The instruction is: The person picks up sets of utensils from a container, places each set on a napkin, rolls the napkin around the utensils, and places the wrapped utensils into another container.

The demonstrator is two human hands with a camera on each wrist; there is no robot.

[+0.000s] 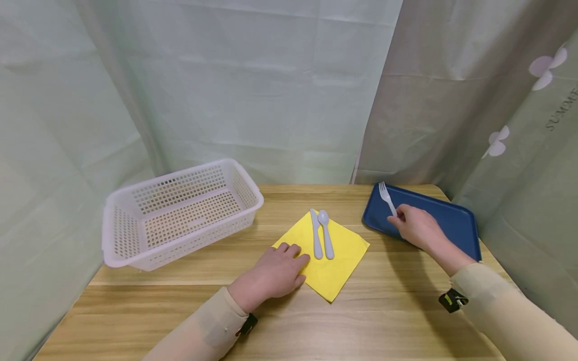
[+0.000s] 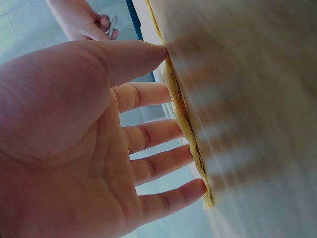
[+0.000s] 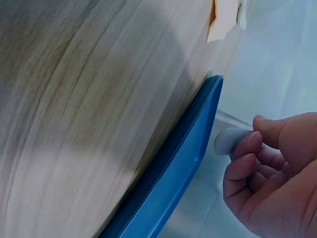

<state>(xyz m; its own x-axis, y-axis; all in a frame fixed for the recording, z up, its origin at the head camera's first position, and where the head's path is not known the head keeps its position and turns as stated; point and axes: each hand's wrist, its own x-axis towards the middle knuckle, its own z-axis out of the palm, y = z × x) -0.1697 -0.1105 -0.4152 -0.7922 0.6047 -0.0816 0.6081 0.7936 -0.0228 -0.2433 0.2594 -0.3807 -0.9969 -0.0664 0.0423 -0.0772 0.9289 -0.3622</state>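
A yellow napkin (image 1: pixel 343 250) lies on the wooden table, with a pale grey knife (image 1: pixel 316 235) and a matching spoon (image 1: pixel 326 235) side by side on it. My left hand (image 1: pixel 275 271) rests its fingertips on the napkin's left edge; in the left wrist view the fingers are spread and fairly straight along that edge. Over the left part of a blue tray (image 1: pixel 447 215), my right hand (image 1: pixel 417 225) pinches a pale grey fork (image 1: pixel 387 196) by its handle, tines pointing away. The right wrist view shows the handle's rounded end (image 3: pixel 229 141) between thumb and fingers, above the tray.
A white perforated plastic basket (image 1: pixel 180 215) stands at the left of the table. Pale curtains (image 1: pixel 253 90) hang behind the table and along both sides, close to the tray at the right.
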